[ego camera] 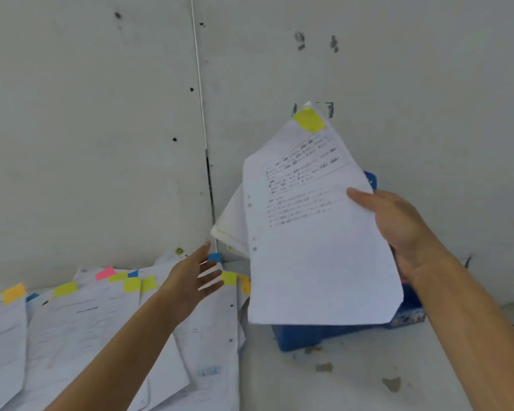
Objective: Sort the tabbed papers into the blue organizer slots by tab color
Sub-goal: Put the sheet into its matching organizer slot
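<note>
One printed sheet with a yellow tab is pinched at its right edge by the right hand, in front of the blue organizer on the right, while the left hand, fingers straight and holding nothing, hovers over the tabbed papers spread on the left.

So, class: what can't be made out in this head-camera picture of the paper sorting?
Blue organizer: slots hidden, head view, behind the yellow-tabbed paper held by the right hand.
Paper's print: too blurred to read.
Loose tabbed papers: cut off by left and bottom edges.
</note>
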